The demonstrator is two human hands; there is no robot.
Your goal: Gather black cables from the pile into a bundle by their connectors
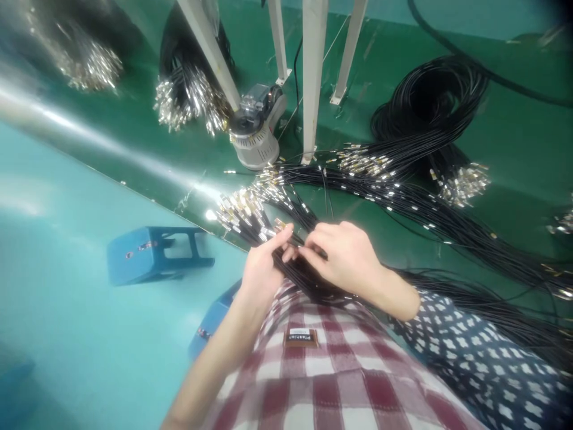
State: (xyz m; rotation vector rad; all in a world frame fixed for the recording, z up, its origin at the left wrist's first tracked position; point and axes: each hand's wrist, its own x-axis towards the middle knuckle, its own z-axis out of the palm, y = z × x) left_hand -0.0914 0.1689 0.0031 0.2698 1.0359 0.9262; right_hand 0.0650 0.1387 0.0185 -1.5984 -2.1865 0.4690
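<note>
Near the apron, my left hand [265, 263] is closed round part of a bundle of black cables [304, 278], thumb stretched over it. Silvery and gold-coloured connector ends [242, 209] fan out beyond that hand, up and to the left. My right hand [342, 254] is beside it on the right, thumb and fingertips pinched together at the black cables; the exact piece between them is too small to make out. A longer run of black cables [416, 206] with light tags lies just past both hands and stretches to the right.
On the green surface [353, 209] stand white metal legs [312, 77] and a grey device [257, 128]. A coiled cable bundle [430, 101] lies at the upper right, and more bundles [190, 89] at the upper left. A blue stool [138, 254] is on the floor at left.
</note>
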